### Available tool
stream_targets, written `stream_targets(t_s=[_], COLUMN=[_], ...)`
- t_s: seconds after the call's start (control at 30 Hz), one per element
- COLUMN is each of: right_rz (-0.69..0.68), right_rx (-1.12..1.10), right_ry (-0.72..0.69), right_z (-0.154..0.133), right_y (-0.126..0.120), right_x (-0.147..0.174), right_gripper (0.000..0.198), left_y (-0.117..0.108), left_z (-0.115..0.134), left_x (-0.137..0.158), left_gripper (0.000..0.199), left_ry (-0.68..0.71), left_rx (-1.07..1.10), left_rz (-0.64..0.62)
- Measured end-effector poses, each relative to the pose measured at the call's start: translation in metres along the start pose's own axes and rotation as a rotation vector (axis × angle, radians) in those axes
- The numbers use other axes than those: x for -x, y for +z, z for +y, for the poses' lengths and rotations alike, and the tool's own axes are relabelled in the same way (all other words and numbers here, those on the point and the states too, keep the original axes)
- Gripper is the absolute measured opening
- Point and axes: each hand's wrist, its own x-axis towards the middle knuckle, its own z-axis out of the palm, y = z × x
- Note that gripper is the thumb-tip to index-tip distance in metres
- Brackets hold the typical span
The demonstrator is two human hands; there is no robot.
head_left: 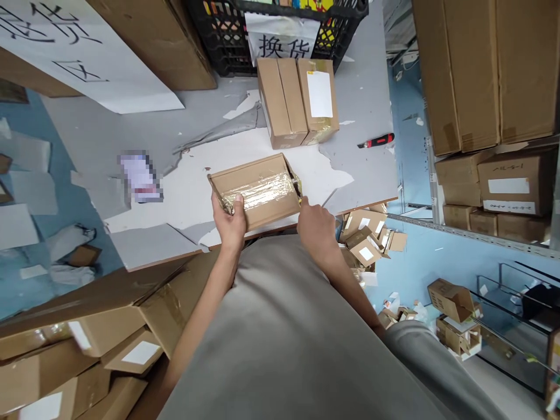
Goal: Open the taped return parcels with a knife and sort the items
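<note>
A small cardboard box with clear tape across its top lies tilted on the table near my body. My left hand grips its left end, thumb on the top face and fingers down the side. At the opposite end, my right hand is closed against the edge, its fingertips partly hidden by the box. That right end looks torn or open, with a dark gap. A red and black utility knife lies apart on the table to the right.
Two taped cardboard boxes stand behind, against a black plastic crate. A blurred phone-like object lies left on the worn table. Boxes fill a bin at lower left; more sit on shelves and the floor at right.
</note>
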Motion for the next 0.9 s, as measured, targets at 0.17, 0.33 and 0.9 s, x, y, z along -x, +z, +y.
stream_targets(t_s=[0.17, 0.33, 0.9], right_rz=[-0.054, 0.074, 0.550], right_rx=[-0.009, -0.087, -0.767], right_ry=[-0.006, 0.013, -0.259], right_z=[0.015, 0.042, 0.085], right_y=[0.000, -0.009, 0.108], right_x=[0.022, 0.005, -0.120], right_gripper=[0.054, 0.055, 0.071], left_y=[-0.003, -0.003, 0.004], left_z=[0.007, 0.008, -0.001], left_x=[0.007, 0.004, 0.004], left_gripper=[0.082, 0.085, 0.077], left_ry=[0.001, 0.000, -0.153], left_rx=[-0.051, -0.068, -0.056], left_rz=[0.032, 0.069, 0.220])
